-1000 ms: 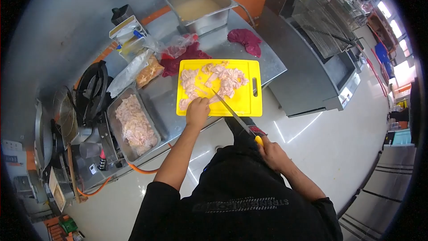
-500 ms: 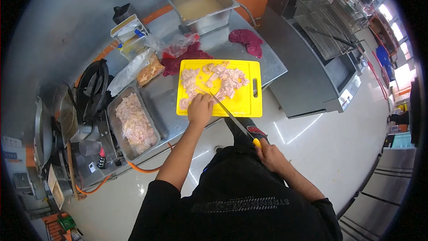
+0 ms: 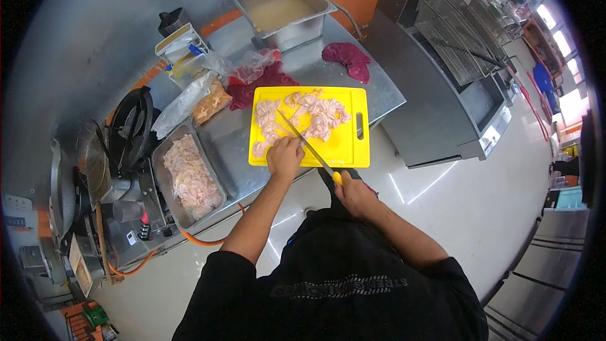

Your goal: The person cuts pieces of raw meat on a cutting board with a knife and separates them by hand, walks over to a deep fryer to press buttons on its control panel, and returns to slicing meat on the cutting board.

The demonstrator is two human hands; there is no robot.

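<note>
My right hand (image 3: 355, 193) is wrapped round the yellow handle of a long knife (image 3: 314, 151). The blade lies across the yellow cutting board (image 3: 358, 155), its tip reaching between two piles of pale raw meat. The larger pile (image 3: 323, 113) is on the right and the smaller pile (image 3: 266, 114) on the left. At the board's near edge, my left hand (image 3: 285, 155) presses its bent fingers onto the meat, close beside the blade. What its fingertips pinch is partly hidden.
A metal tray of raw meat (image 3: 188, 177) sits left of the board. Behind it stand a deep pan of cloudy liquid (image 3: 282, 12), dark red cloths (image 3: 348, 61) and plastic bags (image 3: 183, 104). Pans (image 3: 130, 125) crowd the far left; a fryer (image 3: 435, 101) stands right.
My right hand has moved forward and left, and the knife now reaches farther over the board. My left hand stays near the board's front edge. The board has shifted slightly.
</note>
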